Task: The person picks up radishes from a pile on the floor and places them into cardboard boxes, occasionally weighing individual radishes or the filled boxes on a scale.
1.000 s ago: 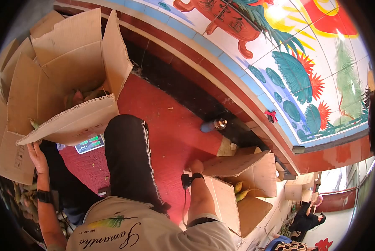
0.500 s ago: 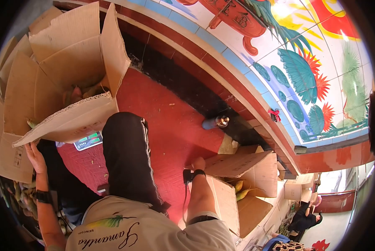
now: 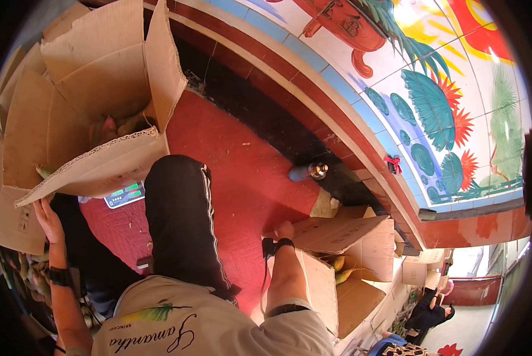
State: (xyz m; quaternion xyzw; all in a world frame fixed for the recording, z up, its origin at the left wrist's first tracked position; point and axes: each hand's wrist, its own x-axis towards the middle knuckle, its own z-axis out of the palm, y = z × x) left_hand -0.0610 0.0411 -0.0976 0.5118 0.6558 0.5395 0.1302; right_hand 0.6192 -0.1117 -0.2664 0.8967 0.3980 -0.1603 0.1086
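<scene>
My left hand [image 3: 52, 224] is at the lower edge of a large open cardboard box [image 3: 85, 172]. Its fingers are stretched out and touch the box just under the rim. Inside that box lie reddish and brownish long pieces of produce [image 3: 109, 129], partly in shadow. My right hand [image 3: 285, 230] is beside the near corner of a smaller open carton [image 3: 343, 234]; its fingers are hidden from this angle. Yellow-green produce [image 3: 341, 270] shows inside the smaller carton. Straps circle both wrists, and a small dark device [image 3: 269, 247] sits at the right one.
A digital scale [image 3: 125, 194] with lit green displays stands under the large box's rim. A blue bottle [image 3: 308, 172] stands by the tiled wall. Produce lies in a pile [image 3: 34, 276] at the left. Another person [image 3: 426, 311] in dark clothes is at the far right.
The view has shifted slightly. Both hands stay in nearly the same places by the two boxes.
</scene>
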